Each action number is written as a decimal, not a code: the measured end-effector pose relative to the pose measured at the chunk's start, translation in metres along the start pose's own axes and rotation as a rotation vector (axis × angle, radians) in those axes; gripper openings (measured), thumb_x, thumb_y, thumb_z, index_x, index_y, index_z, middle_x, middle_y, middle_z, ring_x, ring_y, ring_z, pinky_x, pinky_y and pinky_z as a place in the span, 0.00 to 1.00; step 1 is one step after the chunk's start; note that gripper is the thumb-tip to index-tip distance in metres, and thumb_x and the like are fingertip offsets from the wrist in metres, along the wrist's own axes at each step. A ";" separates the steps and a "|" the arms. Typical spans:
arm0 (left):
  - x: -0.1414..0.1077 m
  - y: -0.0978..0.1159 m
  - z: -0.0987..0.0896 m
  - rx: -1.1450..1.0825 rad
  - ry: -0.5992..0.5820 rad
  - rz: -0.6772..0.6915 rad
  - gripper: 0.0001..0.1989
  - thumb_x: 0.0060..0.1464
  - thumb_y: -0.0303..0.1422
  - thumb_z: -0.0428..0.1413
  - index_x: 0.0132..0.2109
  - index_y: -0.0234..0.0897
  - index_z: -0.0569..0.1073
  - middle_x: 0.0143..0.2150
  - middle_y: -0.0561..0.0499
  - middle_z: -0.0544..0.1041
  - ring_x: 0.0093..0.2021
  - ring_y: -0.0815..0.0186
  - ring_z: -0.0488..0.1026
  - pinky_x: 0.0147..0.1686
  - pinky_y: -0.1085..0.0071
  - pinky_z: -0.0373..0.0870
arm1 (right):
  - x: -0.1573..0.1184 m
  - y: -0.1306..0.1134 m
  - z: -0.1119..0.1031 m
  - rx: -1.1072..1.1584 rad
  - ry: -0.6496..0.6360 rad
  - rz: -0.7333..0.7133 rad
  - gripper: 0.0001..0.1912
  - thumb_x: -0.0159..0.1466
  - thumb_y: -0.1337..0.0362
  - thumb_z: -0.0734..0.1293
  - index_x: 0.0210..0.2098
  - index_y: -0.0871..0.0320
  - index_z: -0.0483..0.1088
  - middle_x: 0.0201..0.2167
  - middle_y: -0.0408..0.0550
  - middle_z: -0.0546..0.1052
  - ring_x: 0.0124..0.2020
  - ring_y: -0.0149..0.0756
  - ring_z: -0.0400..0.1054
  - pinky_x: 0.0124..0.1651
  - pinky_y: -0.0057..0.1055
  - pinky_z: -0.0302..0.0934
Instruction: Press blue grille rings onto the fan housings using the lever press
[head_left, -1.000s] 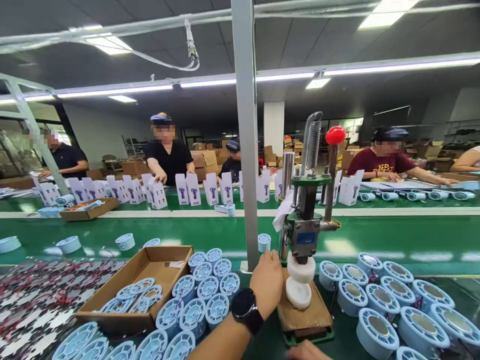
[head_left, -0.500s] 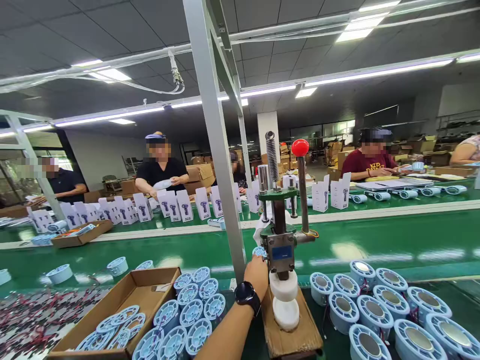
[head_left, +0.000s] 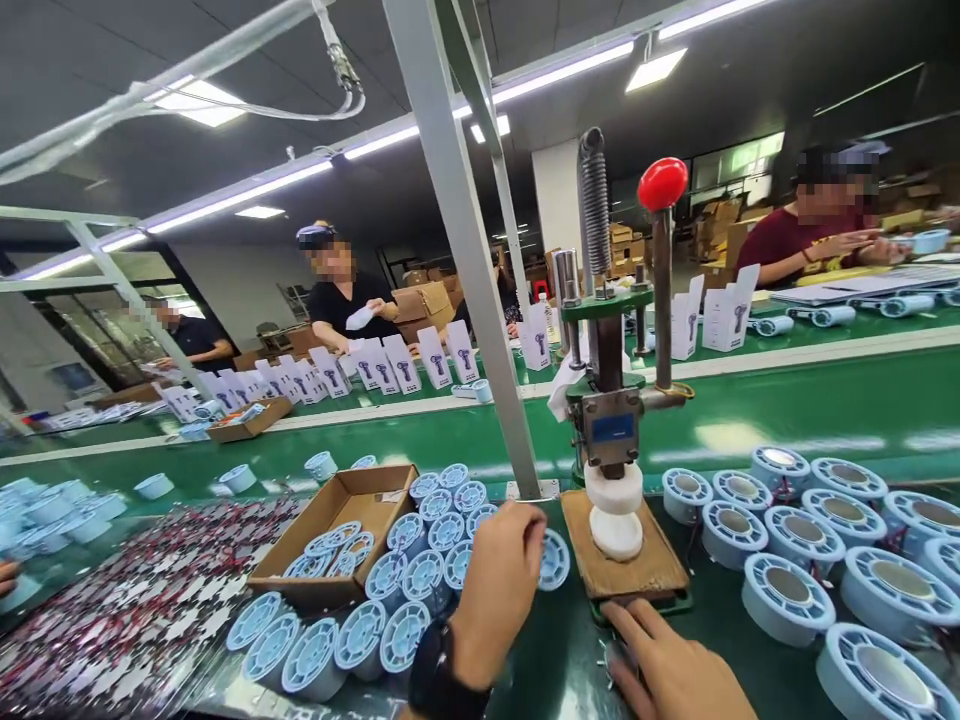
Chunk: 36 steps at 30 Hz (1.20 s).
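My left hand (head_left: 504,585), wearing a black watch on the wrist, is closed with its fingers curled round the edge of a light blue round fan housing (head_left: 553,560). It is just left of the hand press (head_left: 613,425), which has a red ball lever. My right hand (head_left: 671,665) lies low in front of the press's base, fingers stretched out near the front edge of the brown board (head_left: 634,570). Small metallic bits show by those fingers, too unclear to name. White upper and lower pads (head_left: 616,533) of the press stand close together above the board.
Blue housings with grey metal discs (head_left: 787,597) crowd the right side. Slotted blue housings (head_left: 424,577) stand left, beside a cardboard tray (head_left: 409,480) with blue rings. Wired metal plates (head_left: 187,590) cover the far left. A grey post (head_left: 480,250) rises behind. Co-workers sit beyond the green belt.
My left hand has drawn back from beside the press column, bringing the blue housing nearer. My right hand has come into view at the bottom. The view has tilted and shifted.
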<state>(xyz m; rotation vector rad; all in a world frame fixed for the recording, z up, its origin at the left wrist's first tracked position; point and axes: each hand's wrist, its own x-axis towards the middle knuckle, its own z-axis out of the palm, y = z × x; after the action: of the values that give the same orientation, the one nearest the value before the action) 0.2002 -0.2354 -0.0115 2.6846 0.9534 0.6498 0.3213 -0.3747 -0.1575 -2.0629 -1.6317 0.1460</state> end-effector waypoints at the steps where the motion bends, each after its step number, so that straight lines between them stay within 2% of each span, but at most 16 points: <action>1: -0.012 -0.003 -0.001 -0.042 -0.016 -0.001 0.11 0.62 0.25 0.49 0.38 0.36 0.76 0.34 0.50 0.78 0.36 0.64 0.77 0.38 0.70 0.71 | 0.001 -0.005 -0.004 -0.011 0.014 0.017 0.23 0.63 0.63 0.62 0.57 0.46 0.68 0.48 0.51 0.74 0.35 0.43 0.76 0.30 0.30 0.69; 3: -0.033 -0.010 0.001 -0.179 -0.042 -0.026 0.11 0.62 0.28 0.49 0.37 0.37 0.76 0.31 0.51 0.76 0.32 0.65 0.76 0.33 0.72 0.72 | 0.005 -0.020 -0.007 0.065 0.022 -0.006 0.29 0.61 0.65 0.64 0.62 0.47 0.63 0.55 0.54 0.70 0.49 0.50 0.72 0.43 0.37 0.71; 5: -0.051 -0.017 0.006 -0.370 -0.045 -0.062 0.11 0.62 0.31 0.49 0.37 0.38 0.77 0.31 0.51 0.75 0.29 0.66 0.76 0.31 0.73 0.72 | 0.012 -0.040 -0.007 0.217 -0.023 -0.053 0.40 0.55 0.69 0.68 0.66 0.49 0.57 0.63 0.54 0.62 0.60 0.52 0.63 0.57 0.43 0.65; 6: -0.058 -0.020 0.009 -0.465 -0.041 -0.076 0.11 0.62 0.32 0.50 0.38 0.38 0.77 0.31 0.51 0.75 0.29 0.67 0.76 0.30 0.73 0.73 | 0.016 -0.051 -0.007 0.291 -0.056 -0.060 0.44 0.52 0.71 0.68 0.67 0.51 0.55 0.65 0.54 0.58 0.63 0.51 0.58 0.62 0.44 0.60; 8: -0.070 -0.025 0.014 -0.617 -0.040 -0.095 0.11 0.61 0.35 0.52 0.39 0.38 0.77 0.33 0.50 0.75 0.28 0.67 0.76 0.30 0.73 0.74 | 0.024 -0.068 -0.008 0.390 -0.110 -0.042 0.44 0.49 0.73 0.68 0.65 0.55 0.58 0.65 0.55 0.58 0.65 0.49 0.55 0.66 0.44 0.54; 12: -0.079 -0.036 0.012 -0.756 -0.021 -0.173 0.10 0.59 0.38 0.54 0.38 0.38 0.77 0.33 0.50 0.75 0.28 0.65 0.77 0.31 0.72 0.76 | 0.030 -0.076 -0.022 0.443 -0.155 -0.067 0.36 0.52 0.73 0.66 0.61 0.58 0.64 0.60 0.53 0.66 0.61 0.44 0.59 0.67 0.41 0.52; 16: -0.075 -0.048 0.009 -0.542 -0.005 -0.148 0.08 0.59 0.34 0.54 0.37 0.39 0.78 0.33 0.51 0.77 0.31 0.65 0.76 0.33 0.74 0.73 | 0.031 -0.056 -0.047 0.565 -0.282 -0.157 0.37 0.50 0.70 0.69 0.60 0.53 0.64 0.57 0.48 0.68 0.58 0.40 0.62 0.64 0.35 0.55; 18: -0.074 -0.051 0.016 -0.471 -0.022 -0.124 0.08 0.58 0.33 0.54 0.36 0.39 0.78 0.32 0.50 0.78 0.33 0.64 0.76 0.33 0.74 0.72 | 0.032 -0.048 -0.060 0.608 -0.349 -0.207 0.33 0.50 0.70 0.69 0.56 0.52 0.68 0.56 0.47 0.69 0.57 0.38 0.64 0.63 0.31 0.56; 20: -0.077 -0.053 0.031 -0.508 -0.025 -0.139 0.09 0.58 0.33 0.53 0.34 0.39 0.78 0.32 0.50 0.78 0.32 0.64 0.76 0.33 0.74 0.72 | 0.032 -0.046 -0.068 0.574 -0.368 -0.204 0.32 0.53 0.71 0.66 0.57 0.53 0.68 0.60 0.49 0.65 0.61 0.38 0.61 0.66 0.32 0.52; 22: -0.082 -0.053 0.048 -0.623 -0.006 -0.183 0.10 0.58 0.36 0.52 0.35 0.37 0.76 0.31 0.49 0.78 0.31 0.64 0.77 0.32 0.73 0.73 | 0.031 -0.052 -0.068 0.475 -0.329 -0.127 0.34 0.55 0.72 0.62 0.61 0.53 0.65 0.65 0.51 0.57 0.67 0.41 0.53 0.69 0.38 0.47; 24: -0.088 -0.053 0.062 -0.710 0.018 -0.219 0.13 0.59 0.39 0.51 0.37 0.37 0.75 0.30 0.49 0.78 0.29 0.64 0.77 0.31 0.72 0.73 | 0.029 -0.061 -0.059 0.365 -0.281 -0.011 0.37 0.54 0.70 0.65 0.64 0.56 0.61 0.67 0.56 0.54 0.68 0.50 0.49 0.69 0.47 0.46; 26: -0.093 -0.051 0.068 -0.676 0.057 -0.215 0.15 0.60 0.42 0.50 0.36 0.38 0.75 0.29 0.49 0.78 0.27 0.64 0.77 0.30 0.72 0.73 | 0.028 -0.069 -0.046 0.312 -0.223 0.080 0.38 0.53 0.67 0.69 0.64 0.59 0.61 0.64 0.60 0.57 0.65 0.55 0.52 0.67 0.51 0.50; 27: -0.094 -0.050 0.067 -0.620 0.079 -0.195 0.15 0.61 0.43 0.50 0.35 0.39 0.76 0.28 0.50 0.78 0.27 0.64 0.76 0.29 0.73 0.72 | 0.027 -0.072 -0.041 0.312 -0.191 0.098 0.37 0.53 0.68 0.69 0.62 0.60 0.62 0.62 0.60 0.60 0.63 0.54 0.55 0.65 0.50 0.53; 29: -0.094 -0.050 0.061 -0.495 0.127 -0.130 0.16 0.62 0.42 0.50 0.33 0.40 0.76 0.28 0.51 0.77 0.27 0.65 0.75 0.28 0.74 0.70 | 0.026 -0.073 -0.036 0.349 -0.160 0.066 0.33 0.54 0.71 0.68 0.60 0.59 0.65 0.59 0.56 0.64 0.60 0.47 0.60 0.64 0.44 0.56; 32: -0.090 -0.052 0.049 -0.382 0.168 -0.060 0.17 0.63 0.42 0.48 0.34 0.41 0.77 0.29 0.51 0.77 0.29 0.64 0.75 0.30 0.73 0.70 | 0.025 -0.064 -0.043 0.455 -0.232 -0.094 0.38 0.51 0.75 0.68 0.61 0.55 0.63 0.60 0.49 0.66 0.61 0.38 0.59 0.67 0.34 0.52; 36: -0.095 -0.060 0.051 -0.320 0.121 -0.038 0.21 0.65 0.45 0.46 0.33 0.41 0.76 0.28 0.50 0.77 0.28 0.63 0.75 0.33 0.71 0.70 | 0.025 -0.048 -0.058 0.559 -0.282 -0.185 0.37 0.53 0.74 0.67 0.63 0.54 0.62 0.61 0.46 0.65 0.63 0.34 0.59 0.68 0.31 0.50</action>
<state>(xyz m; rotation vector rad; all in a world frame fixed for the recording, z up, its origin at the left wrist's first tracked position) 0.1258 -0.2528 -0.1083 2.3637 0.8447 0.8825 0.3077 -0.3622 -0.0801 -1.5083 -1.6868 0.7644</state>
